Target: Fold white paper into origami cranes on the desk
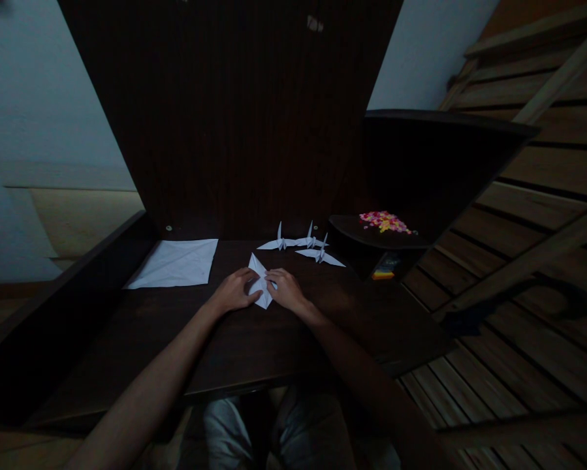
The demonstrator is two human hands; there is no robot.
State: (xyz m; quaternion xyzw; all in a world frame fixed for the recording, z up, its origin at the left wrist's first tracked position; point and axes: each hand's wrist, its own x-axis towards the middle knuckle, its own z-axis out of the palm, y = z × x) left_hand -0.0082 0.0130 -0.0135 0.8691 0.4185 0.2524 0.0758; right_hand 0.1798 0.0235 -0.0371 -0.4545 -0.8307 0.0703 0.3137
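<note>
your left hand (pixel 237 288) and right hand (pixel 286 287) hold the partly folded white paper (pixel 262 286) on the desk (pixel 151 333), near three paper cranes (pixel 311 242). folding appears in hand; the next move likely calls for even crease pressure.

Paper (pixel 260 285) and cranes (pixel 321 255) are white; desk (pixel 254 349), dark brown.

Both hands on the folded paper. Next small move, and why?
I'd probably press the folded paper down along its middle before any further fold. It lies on the desk with the left hand and right hand on either side, fingers on it, so both are placed to steady and press. The picture is too dim to tell whether every crease lies flat.
</note>
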